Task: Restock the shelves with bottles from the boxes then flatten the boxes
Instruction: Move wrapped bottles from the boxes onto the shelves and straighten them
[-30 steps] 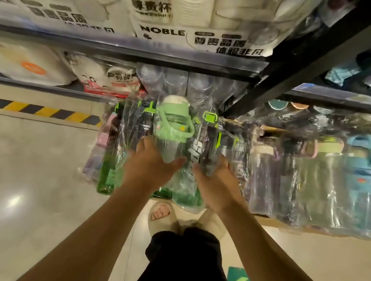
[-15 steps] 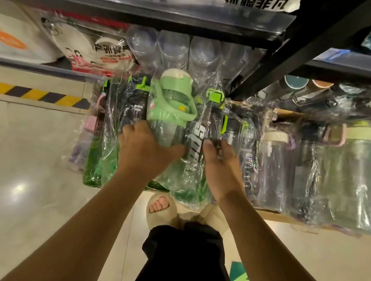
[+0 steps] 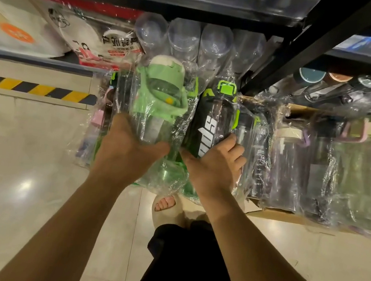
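Restocking: the left hand (image 3: 129, 149) grips a wrapped green-lidded bottle (image 3: 158, 103), the right hand (image 3: 214, 167) a black sports bottle (image 3: 212, 122). Next, probably, both go over the shelf (image 3: 37, 59) front edge, upright.

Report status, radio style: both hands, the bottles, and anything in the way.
Left hand grips green-lidded bottle. Right hand grips black bottle, both plastic-wrapped. Wrapped bottles crowd the right side; black shelf post beside its lid.
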Demonstrator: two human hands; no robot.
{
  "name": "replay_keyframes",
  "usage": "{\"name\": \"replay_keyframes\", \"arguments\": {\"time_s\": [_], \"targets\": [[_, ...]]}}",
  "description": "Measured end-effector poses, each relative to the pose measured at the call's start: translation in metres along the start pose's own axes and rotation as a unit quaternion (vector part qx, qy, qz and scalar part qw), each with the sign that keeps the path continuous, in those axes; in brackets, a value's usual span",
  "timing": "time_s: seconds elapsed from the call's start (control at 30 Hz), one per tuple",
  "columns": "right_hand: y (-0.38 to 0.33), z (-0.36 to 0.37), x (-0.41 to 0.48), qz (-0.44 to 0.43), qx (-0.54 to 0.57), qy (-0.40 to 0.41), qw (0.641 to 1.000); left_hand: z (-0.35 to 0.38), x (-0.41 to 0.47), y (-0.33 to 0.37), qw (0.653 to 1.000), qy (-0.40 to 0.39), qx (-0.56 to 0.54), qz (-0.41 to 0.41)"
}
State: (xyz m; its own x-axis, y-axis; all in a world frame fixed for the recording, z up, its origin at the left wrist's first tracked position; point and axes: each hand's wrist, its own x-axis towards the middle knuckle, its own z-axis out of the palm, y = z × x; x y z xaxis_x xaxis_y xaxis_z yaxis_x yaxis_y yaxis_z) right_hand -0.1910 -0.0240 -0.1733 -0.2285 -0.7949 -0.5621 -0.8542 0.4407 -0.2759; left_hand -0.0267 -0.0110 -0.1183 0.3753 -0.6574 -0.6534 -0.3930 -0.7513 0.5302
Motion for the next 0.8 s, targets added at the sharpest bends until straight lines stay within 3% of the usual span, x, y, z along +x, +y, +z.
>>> {"name": "replay_keyframes", "arguments": {"time_s": [0.23, 0.43, 0.57, 0.8], "targets": [[0.002, -0.022, 0.008, 0.087, 0.150, -0.069, 0.982, -0.007, -0.015, 0.000, 0.999, -0.026, -0.030, 0.009], [0.025, -0.077, -0.031, 0.063, 0.320, -0.132, 0.936, -0.032, -0.059, 0.019, 0.996, -0.023, -0.071, 0.043], [0.025, -0.134, -0.074, 0.096, 0.352, -0.137, 0.921, -0.058, -0.114, 0.048, 0.990, -0.013, -0.094, 0.101], [0.026, -0.258, -0.164, 0.065, 0.387, -0.158, 0.906, -0.092, -0.224, 0.108, 0.990, -0.012, -0.126, 0.063]]}}
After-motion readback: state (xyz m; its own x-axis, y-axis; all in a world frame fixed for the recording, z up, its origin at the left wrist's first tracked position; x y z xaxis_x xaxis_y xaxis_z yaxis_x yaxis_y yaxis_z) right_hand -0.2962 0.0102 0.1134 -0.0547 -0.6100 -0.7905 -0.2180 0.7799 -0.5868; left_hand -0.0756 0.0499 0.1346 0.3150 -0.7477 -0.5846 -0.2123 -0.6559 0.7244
